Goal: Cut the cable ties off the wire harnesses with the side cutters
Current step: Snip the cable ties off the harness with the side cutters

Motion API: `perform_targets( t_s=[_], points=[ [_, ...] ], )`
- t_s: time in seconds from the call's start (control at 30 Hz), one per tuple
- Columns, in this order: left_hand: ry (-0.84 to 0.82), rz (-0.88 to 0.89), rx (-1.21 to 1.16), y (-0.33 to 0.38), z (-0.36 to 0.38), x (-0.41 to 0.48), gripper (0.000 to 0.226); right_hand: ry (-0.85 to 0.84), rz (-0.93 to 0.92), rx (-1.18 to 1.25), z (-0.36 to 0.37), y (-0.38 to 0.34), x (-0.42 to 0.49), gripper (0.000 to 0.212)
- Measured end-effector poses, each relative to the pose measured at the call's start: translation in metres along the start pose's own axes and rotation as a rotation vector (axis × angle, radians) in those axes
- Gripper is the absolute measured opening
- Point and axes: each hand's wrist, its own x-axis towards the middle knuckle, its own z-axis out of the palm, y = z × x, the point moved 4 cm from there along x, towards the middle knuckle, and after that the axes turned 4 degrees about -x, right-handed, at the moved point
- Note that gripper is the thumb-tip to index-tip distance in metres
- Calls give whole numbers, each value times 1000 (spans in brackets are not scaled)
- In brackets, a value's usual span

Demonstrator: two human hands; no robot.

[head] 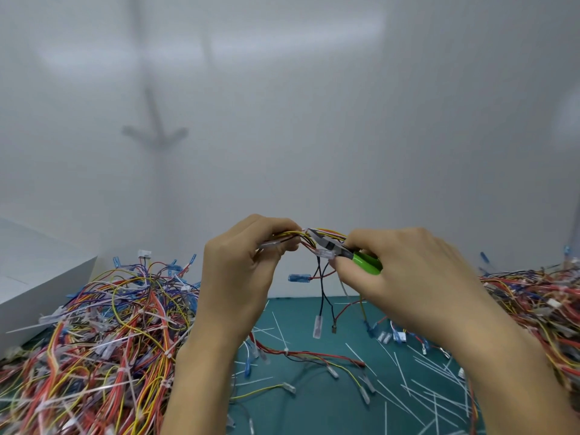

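My left hand (244, 262) grips a small wire harness (309, 238) of yellow, red and black wires, held up above the green mat. My right hand (405, 277) holds the green-handled side cutters (348, 254). Their metal jaws point left, with the tips at the bundle right beside my left fingertips. Whether the jaws close on a cable tie I cannot tell. Loose ends of the harness hang down between my hands, ending in a blue terminal (299, 277) and a clear sleeve (317, 326).
A big tangled heap of coloured harnesses (103, 334) fills the left. Another heap (539, 302) lies at the right edge. Several cut white ties (430, 372) and a loose harness (314, 356) lie on the green mat (298, 312). A white box (37, 277) stands far left; a white wall stands behind.
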Motion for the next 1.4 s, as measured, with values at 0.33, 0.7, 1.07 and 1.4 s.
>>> perform_targets(
  t_s=[0.33, 0.7, 1.07, 1.4],
  points=[
    [11, 14, 36, 4, 2, 0, 15, -35, 4, 80, 2, 6, -1, 36],
    [-21, 22, 44, 6, 3, 1, 17, -59, -1, 90, 3, 4, 0, 40],
    [-32, 30, 48, 7, 5, 1, 19, -98, 13, 92, 4, 9, 1, 41],
    [-48, 16, 33, 6, 7, 0, 17, -116, 2, 112, 6, 12, 2, 46]
  ],
)
